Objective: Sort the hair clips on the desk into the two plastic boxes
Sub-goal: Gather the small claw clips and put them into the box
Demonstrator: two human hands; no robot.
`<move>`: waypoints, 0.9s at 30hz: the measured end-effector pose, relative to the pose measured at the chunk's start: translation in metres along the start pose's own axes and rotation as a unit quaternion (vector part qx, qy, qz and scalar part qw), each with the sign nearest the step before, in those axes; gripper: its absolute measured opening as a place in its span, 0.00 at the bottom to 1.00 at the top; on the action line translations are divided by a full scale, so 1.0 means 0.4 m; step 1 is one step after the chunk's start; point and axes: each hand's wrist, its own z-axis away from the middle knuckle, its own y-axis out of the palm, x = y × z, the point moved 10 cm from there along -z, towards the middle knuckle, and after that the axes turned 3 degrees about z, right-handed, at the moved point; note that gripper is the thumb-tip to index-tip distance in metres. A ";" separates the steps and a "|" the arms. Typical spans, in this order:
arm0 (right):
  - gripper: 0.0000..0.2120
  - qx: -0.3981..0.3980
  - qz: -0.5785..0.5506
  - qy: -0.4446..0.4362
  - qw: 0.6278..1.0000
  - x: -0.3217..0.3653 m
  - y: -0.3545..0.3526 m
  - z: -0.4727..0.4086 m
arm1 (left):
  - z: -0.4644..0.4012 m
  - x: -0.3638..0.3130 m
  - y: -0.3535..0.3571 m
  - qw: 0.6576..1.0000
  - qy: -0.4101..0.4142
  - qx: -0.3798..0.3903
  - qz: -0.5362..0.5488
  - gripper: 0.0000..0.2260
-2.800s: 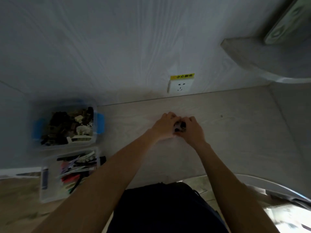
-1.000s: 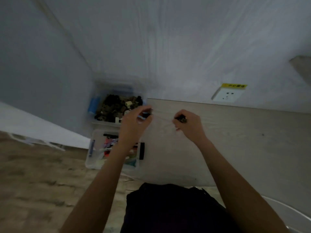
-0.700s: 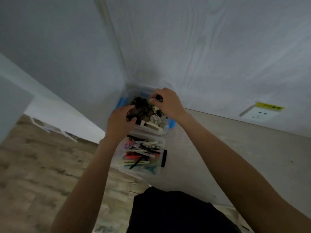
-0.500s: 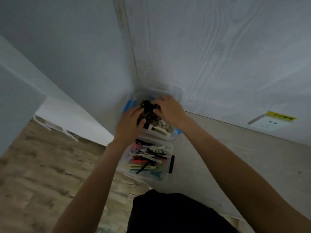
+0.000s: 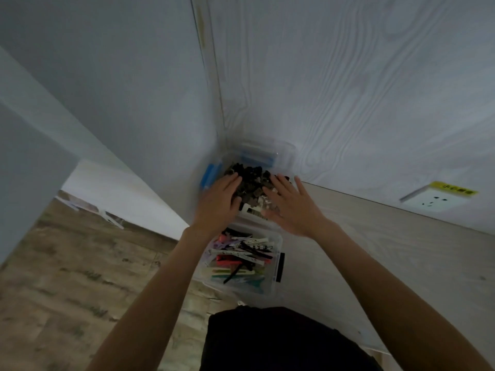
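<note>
Two clear plastic boxes stand in the desk's far left corner. The far box (image 5: 281, 152), with blue latches, is heaped with dark brown and black claw clips (image 5: 251, 180). The near box (image 5: 276, 283) holds several long flat clips (image 5: 241, 254) in white, pink, red, green and black. My left hand (image 5: 218, 203) lies flat over the left side of the far box, fingers spread. My right hand (image 5: 292, 203) lies flat over its right side, fingers apart. Neither hand holds a clip.
The pale wood desk (image 5: 375, 250) runs to the right, with a white wall socket (image 5: 434, 200) under a yellow label behind it. Walls close in behind and left of the boxes. Wooden floor (image 5: 67, 290) lies left of the desk edge.
Both hands carried clips from mid-desk left to the far box. Half a second ago their fingers were curled over the pile; now both hands are flat and open.
</note>
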 end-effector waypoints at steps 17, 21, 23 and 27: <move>0.34 -0.047 -0.054 -0.027 0.997 -0.003 -0.006 0.063 | 0.054 -0.067 -0.018 0.996 0.035 -0.044 -0.067 0.20; 0.30 -0.115 -0.116 -0.015 0.986 -0.023 -0.093 0.049 | 0.060 -0.060 0.000 0.996 0.056 0.004 -0.073 0.26; 0.20 -0.235 -0.149 0.019 0.960 -0.063 -0.193 0.057 | 0.054 -0.053 -0.004 0.998 0.057 0.012 -0.026 0.26; 0.12 -0.412 -0.082 0.114 0.900 -0.148 -0.340 0.098 | 0.061 -0.036 -0.066 0.994 0.055 -0.089 0.018 0.19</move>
